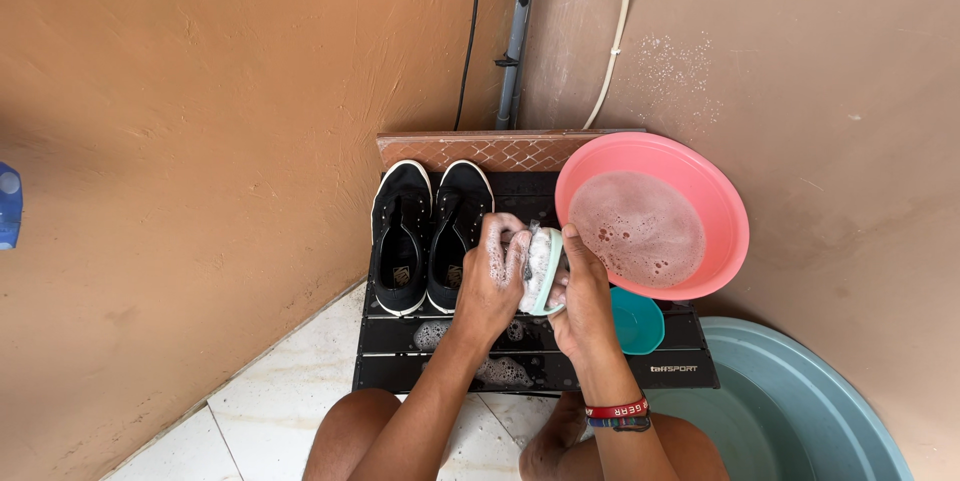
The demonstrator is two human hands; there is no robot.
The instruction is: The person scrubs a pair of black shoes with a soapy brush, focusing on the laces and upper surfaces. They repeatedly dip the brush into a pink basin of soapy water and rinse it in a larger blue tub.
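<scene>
I see my left hand [492,276] and right hand [580,286], fingers clamped around a soapy, slippery mint scrub brush [543,271], black sneakers [430,236] at nine o'clock; grip its rigid edges.

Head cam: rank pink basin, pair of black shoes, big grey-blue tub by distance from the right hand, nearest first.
From the right hand:
1. Pink basin, just right of the hand, its rim beside the fingers.
2. Pair of black shoes, to the left, past the left hand.
3. Grey-blue tub, lower right, on the floor.
</scene>
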